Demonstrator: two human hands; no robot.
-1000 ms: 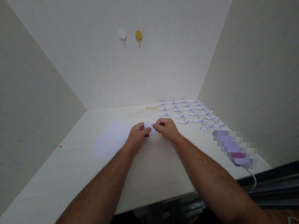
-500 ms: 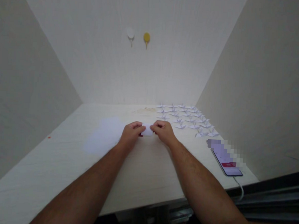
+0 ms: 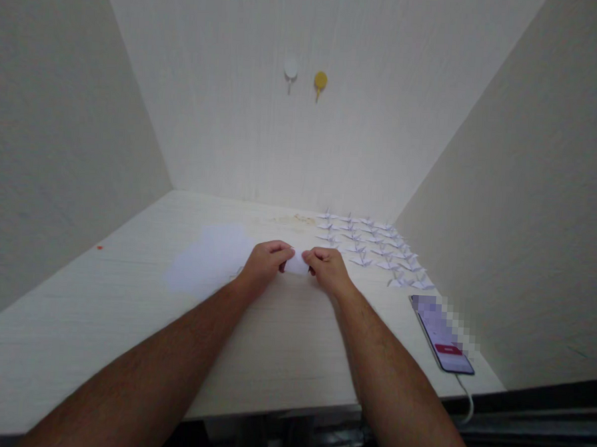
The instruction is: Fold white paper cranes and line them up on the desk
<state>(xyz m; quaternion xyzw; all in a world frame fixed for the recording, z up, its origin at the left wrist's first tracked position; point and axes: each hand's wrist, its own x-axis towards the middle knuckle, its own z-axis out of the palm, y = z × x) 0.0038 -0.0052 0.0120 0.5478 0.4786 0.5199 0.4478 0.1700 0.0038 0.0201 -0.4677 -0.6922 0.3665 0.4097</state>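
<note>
A small white piece of paper (image 3: 297,263) is stretched between my two hands over the middle of the table. My left hand (image 3: 269,262) pinches its left edge between thumb and fingers. On the opposite edge, my right hand (image 3: 325,265) has a similar pinch. Fingers cover both ends of the paper, so its folds cannot be made out. Beyond my right hand, several white folded paper cranes (image 3: 360,259) stand in rows. White paper sheets (image 3: 209,255) lie flat to the left of my left hand.
A phone (image 3: 443,334) with a white cable (image 3: 466,392) lies near the table's right edge. Two round hooks, one white (image 3: 290,68) and one yellow (image 3: 321,80), are on the back wall. A small orange bit (image 3: 100,247) rests at the left. Walls enclose the table (image 3: 271,355).
The view has tilted and shifted, so the hooks appear further right and the phone lower. Both hands keep their pinch on the paper, with the fingers slightly shifted.
</note>
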